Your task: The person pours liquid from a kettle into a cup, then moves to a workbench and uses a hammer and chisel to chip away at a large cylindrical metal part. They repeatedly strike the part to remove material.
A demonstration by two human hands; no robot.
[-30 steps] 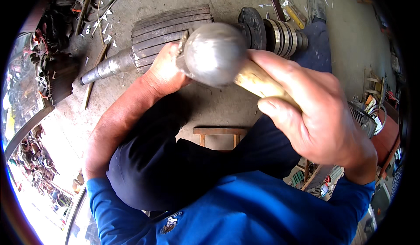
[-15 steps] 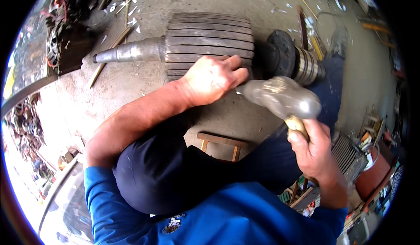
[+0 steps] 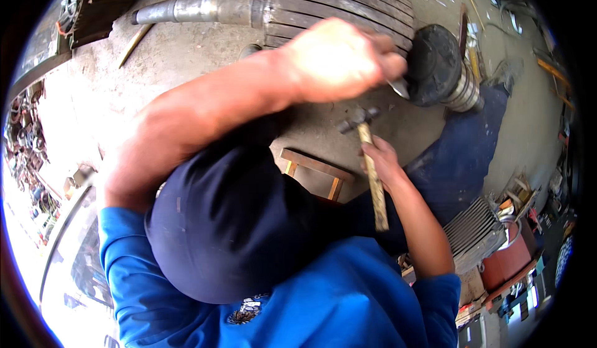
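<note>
A steel shaft (image 3: pixel 193 7) carries a grooved cylindrical rotor (image 3: pixel 336 3), with a black flange (image 3: pixel 429 62) and steel rings (image 3: pixel 461 94) at its right end. My left hand (image 3: pixel 342 59), blurred, is closed around a small metal piece (image 3: pixel 399 88), perhaps a tool, beside the flange; most of that piece is hidden. Lower and to the right, my right hand (image 3: pixel 380 156) grips a hammer (image 3: pixel 377 196) by its pale wooden handle, its dark steel head pointing up toward the rotor.
A low wooden stool (image 3: pixel 317 164) stands between my legs (image 3: pixel 460 143). A wooden stick (image 3: pixel 134 43) lies under the shaft. A machine clutter (image 3: pixel 87 6) is at upper left, more parts (image 3: pixel 28 130) at left. A finned metal part (image 3: pixel 466 236) and red box (image 3: pixel 507 264) sit at lower right.
My left hand has moved up and right toward the flange. The hammer has dropped away from the camera, its head now seen small, near my right hand below the rotor. The view has shifted.
</note>
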